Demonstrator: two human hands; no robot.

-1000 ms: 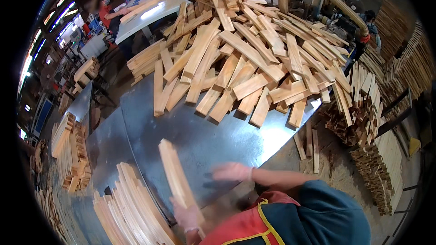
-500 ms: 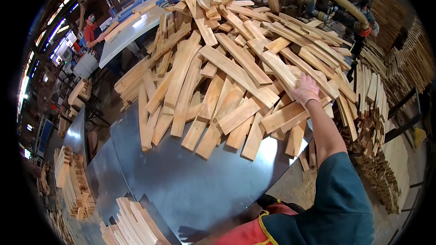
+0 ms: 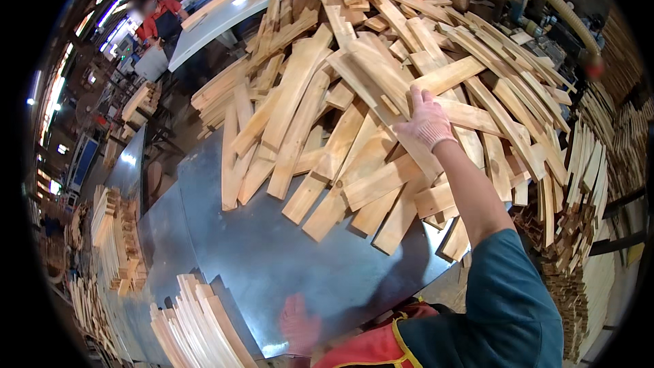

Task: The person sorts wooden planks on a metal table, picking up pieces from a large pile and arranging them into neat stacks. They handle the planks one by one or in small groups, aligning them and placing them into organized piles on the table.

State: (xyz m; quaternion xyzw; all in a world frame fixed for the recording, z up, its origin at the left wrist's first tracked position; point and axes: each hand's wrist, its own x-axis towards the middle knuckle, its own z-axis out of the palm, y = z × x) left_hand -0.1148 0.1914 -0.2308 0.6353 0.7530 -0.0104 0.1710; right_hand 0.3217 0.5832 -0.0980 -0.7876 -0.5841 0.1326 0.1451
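Two hands split: right hand [image 3: 429, 124] on a board [image 3: 417, 152] in the heap [image 3: 344, 138], arm [image 3: 477, 197] stretched presumably for reach, grip unclear; left hand [image 3: 298, 322] blurred, seemingly spread and empty, over the metal table [image 3: 252, 252].

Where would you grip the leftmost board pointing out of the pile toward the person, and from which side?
Likely by its near end, coming from the person's side: that end of the board lies uncovered, while its far end meets the pile.
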